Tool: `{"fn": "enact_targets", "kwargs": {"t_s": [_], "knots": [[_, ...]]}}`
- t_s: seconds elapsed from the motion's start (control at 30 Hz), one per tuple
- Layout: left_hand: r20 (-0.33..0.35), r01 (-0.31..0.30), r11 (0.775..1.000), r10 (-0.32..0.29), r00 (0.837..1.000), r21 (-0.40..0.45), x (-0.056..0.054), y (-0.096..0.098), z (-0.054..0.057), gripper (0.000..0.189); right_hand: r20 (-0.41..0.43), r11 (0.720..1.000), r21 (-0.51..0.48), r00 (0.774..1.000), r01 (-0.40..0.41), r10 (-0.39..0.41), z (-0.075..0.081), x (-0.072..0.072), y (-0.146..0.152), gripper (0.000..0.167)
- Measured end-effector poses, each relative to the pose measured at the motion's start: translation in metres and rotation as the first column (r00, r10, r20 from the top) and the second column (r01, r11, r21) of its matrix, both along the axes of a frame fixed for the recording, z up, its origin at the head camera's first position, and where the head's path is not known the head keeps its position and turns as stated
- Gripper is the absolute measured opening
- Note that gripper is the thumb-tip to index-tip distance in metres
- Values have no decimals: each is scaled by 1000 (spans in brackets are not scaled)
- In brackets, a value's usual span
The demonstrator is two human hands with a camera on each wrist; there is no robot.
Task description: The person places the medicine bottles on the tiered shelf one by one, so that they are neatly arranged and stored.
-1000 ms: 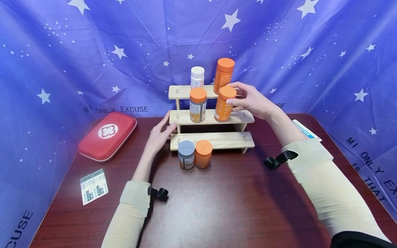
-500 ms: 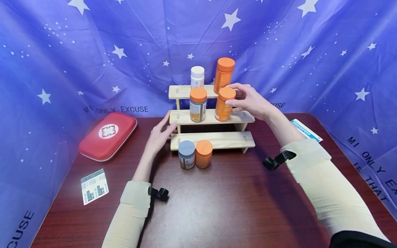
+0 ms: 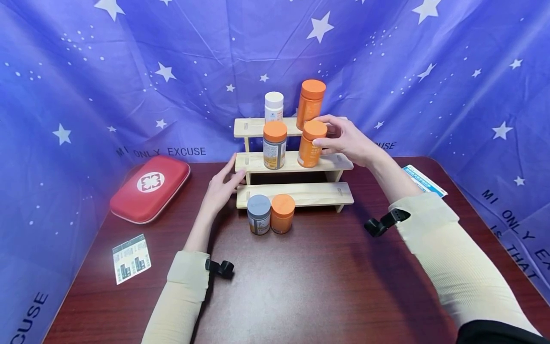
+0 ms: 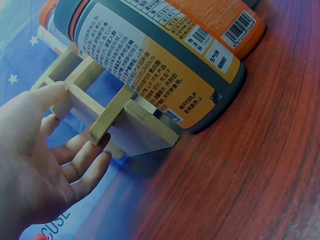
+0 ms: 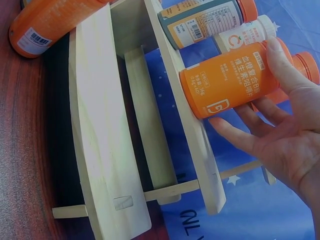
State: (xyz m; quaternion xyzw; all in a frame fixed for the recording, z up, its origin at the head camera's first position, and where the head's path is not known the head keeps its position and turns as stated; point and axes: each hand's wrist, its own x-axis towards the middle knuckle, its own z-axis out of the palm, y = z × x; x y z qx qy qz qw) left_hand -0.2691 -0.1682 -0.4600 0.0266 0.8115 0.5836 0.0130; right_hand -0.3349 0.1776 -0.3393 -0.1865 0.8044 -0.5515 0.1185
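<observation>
Orange vitamin B bottle (image 3: 308,152) pinched at the middle tier of a wooden stand (image 3: 309,195)

Upright, or nearly so, within the grip of the right hand (image 3: 350,140); the thumb lies on the near side of the bottle below its orange cap, the fingers reach round the far side, and the base sits at the front edge of the middle tier. Just left of the grip, on the same tier, stands a grey bottle with an orange cap (image 3: 274,150); directly behind the grip, on the top tier, rises a taller orange bottle (image 3: 309,105); behind and to the left, also on the top tier, is a white bottle (image 3: 273,110), its label bearing a large C.

Below and left of the grip, on the dark wooden table (image 3: 301,286), a grey-capped bottle (image 3: 259,219) and a squat-looking orange bottle (image 3: 281,219) stand side by side before the bottom tier. Farther left, the left hand (image 3: 220,188) rests against the stand's left end, fingers spread and loosely bent; beyond it lie a red first-aid case (image 3: 148,191) and a printed card (image 3: 131,259).
</observation>
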Motion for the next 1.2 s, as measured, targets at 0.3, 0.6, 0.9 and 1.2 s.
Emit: {"fn": "enact_targets", "kwargs": {"t_s": [0.3, 0.6, 0.9, 1.2], "knots": [[52, 5, 1000, -6, 999, 26, 11, 5, 23, 65, 7, 1000, -19, 1000, 13, -13, -2, 0, -2, 50], [10, 26, 1000, -26, 1000, 4, 21, 6, 36, 64, 12, 1000, -21, 1000, 21, -20, -4, 1, -1, 57], [45, -2, 1000, 2, 999, 1, 12, 5, 24, 65, -45, 998, -36, 997, 56, -58, -11, 12, 1, 62], [36, -4, 1000, 4, 999, 11, -2, 0, 2, 64, -51, 982, -136, 989, 133, -141, -32, 41, 9, 64]]}}
